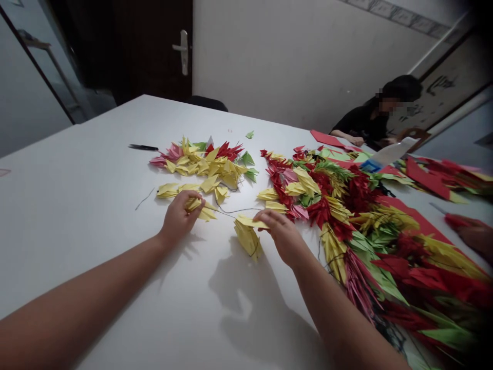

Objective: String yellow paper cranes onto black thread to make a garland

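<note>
My left hand (180, 218) is closed around a few yellow folded paper pieces (199, 208) threaded on a thin dark wire (234, 211). That wire runs across the white table (84, 205) to my right hand (283, 236), which pinches the top of a strung bundle of yellow folded paper (247, 237). A loose heap of yellow, red, pink and green folded paper pieces (204, 164) lies just beyond my left hand. A much larger strung mass of the same colours (346, 221) lies beside my right hand.
A black-handled pair of scissors (143, 147) lies on the table. Red paper sheets (425, 177) lie at the far right. A seated person in black (370, 121) works at the far end, and another person's hand (472, 236) enters at the right edge. A door (154, 49) stands behind.
</note>
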A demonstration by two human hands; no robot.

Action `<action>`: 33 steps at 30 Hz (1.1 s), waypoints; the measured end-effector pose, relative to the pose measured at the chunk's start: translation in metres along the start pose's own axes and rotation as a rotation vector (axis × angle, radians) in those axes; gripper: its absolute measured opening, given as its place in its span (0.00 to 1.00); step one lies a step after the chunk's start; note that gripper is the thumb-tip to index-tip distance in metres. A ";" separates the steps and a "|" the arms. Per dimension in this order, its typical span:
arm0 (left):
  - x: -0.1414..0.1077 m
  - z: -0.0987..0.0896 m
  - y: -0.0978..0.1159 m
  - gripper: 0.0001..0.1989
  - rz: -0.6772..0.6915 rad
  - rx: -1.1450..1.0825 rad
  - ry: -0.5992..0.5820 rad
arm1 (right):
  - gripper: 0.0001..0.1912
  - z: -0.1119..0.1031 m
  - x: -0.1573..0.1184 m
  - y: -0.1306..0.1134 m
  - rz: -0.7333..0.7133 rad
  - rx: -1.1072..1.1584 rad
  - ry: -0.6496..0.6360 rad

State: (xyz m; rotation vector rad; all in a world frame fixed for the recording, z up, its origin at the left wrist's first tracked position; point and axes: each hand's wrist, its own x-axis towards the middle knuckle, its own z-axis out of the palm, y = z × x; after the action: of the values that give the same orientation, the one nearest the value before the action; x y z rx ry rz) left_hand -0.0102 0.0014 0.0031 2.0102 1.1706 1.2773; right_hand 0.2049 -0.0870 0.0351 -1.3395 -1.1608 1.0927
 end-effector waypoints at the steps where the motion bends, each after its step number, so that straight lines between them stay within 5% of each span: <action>1: -0.001 0.000 0.001 0.09 0.019 -0.010 0.017 | 0.15 0.000 -0.006 0.001 0.028 -0.036 -0.009; 5: -0.010 0.000 0.016 0.08 0.033 -0.018 0.005 | 0.20 -0.009 -0.024 0.002 0.094 -0.116 0.011; 10: -0.020 0.002 0.042 0.06 0.066 -0.018 -0.060 | 0.15 -0.026 -0.033 -0.011 0.001 -0.330 0.150; 16: -0.032 0.014 0.037 0.05 0.067 0.107 -0.192 | 0.11 0.004 -0.040 -0.008 -0.243 -0.401 0.113; 20: -0.043 0.021 0.026 0.06 -0.036 0.146 -0.254 | 0.11 0.024 -0.035 0.014 -0.101 -0.362 0.002; 25: -0.047 0.021 0.025 0.07 -0.061 0.131 -0.246 | 0.14 0.033 -0.032 0.029 -0.010 -0.204 0.146; 29: -0.045 0.021 0.026 0.07 -0.057 0.119 -0.286 | 0.18 0.031 -0.033 0.029 0.133 -0.001 0.096; 33: -0.043 0.020 0.025 0.06 -0.044 0.123 -0.321 | 0.19 0.026 -0.034 0.028 0.115 0.071 0.121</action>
State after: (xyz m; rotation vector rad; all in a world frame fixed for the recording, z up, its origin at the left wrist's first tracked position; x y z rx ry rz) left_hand 0.0090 -0.0470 -0.0073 2.1652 1.1519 0.8373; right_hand 0.1771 -0.1178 0.0060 -1.4108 -0.9585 1.1086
